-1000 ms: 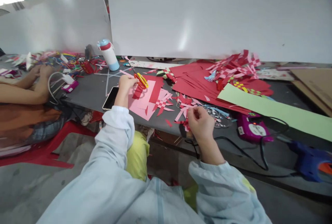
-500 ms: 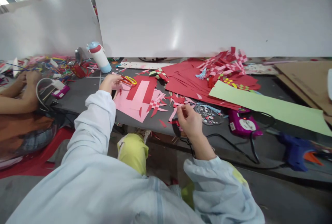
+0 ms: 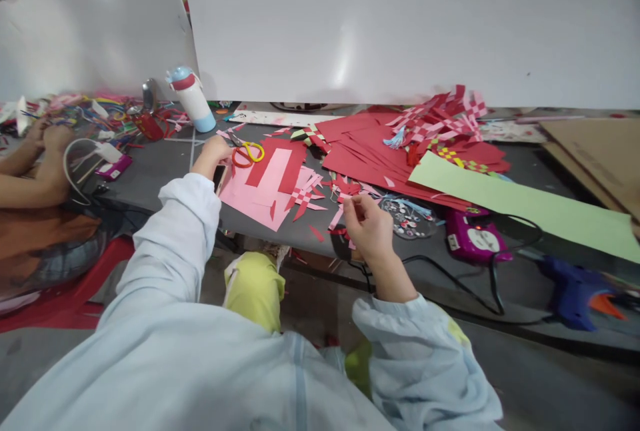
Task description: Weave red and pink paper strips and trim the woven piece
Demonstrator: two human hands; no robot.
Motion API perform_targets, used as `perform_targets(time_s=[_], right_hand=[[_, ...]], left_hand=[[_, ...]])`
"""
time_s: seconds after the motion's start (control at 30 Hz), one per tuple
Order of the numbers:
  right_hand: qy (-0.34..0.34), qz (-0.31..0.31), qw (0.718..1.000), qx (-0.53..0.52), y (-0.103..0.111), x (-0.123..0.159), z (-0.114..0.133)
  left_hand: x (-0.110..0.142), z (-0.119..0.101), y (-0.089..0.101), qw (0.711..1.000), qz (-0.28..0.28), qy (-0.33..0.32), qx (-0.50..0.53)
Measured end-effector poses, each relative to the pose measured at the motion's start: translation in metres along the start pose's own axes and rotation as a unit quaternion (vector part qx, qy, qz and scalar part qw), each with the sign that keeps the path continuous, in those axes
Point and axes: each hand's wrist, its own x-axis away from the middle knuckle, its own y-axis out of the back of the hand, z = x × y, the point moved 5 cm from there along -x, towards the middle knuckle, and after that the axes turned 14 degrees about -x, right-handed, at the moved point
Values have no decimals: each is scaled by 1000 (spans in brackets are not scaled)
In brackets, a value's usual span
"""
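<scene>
My left hand [image 3: 213, 154] lies on the grey table [image 3: 165, 178] with its fingers curled at the blade end of the red and yellow scissors [image 3: 247, 152]. The scissors rest flat on pink and red paper [image 3: 265, 188]. A phone [image 3: 219, 175] lies just under that hand. At the table's near edge my right hand [image 3: 369, 228] is closed in a pinch on a small red and pink paper piece [image 3: 341, 216]. Woven red and pink stars [image 3: 305, 194] lie between my hands.
Red sheets [image 3: 360, 148], woven strips [image 3: 450, 118] and a green strip [image 3: 520, 204] fill the right. A purple device [image 3: 475, 241], its cable and a blue glue gun [image 3: 575, 288] sit near the edge. A bottle [image 3: 193, 101] stands behind. Another person's hands [image 3: 45, 144] work at left.
My left hand has lowered the scissors from the air onto the pink paper and drawn back a little. My right hand has stayed pinched near the table edge.
</scene>
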Motion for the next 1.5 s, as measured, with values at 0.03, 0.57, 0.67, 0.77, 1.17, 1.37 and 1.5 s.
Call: perform_targets(time_s=[0.03,0.57,0.67,0.77,1.17,1.37,1.5], right_hand=[[0,1,1000,-1,2,0,0],[-4,45,998,50,31,9,-3],[-1,35,998,57,42,11,-1],[-11,31,998,59,54,13,0],[-2,45,995,89,54,19,5],[13,74,991,112,37,18,13],[12,84,990,113,28,18,16]], left_hand=[[4,-3,3,999,-17,-17,-47],[145,-91,-87,918,-27,-288,-273],[167,-94,-101,919,7,-303,-250],[179,-85,-101,934,11,-287,-212],[174,-42,-89,951,-83,-211,-212],[177,-50,-114,921,-59,-263,-283],[179,-56,-125,901,-63,-273,-332]])
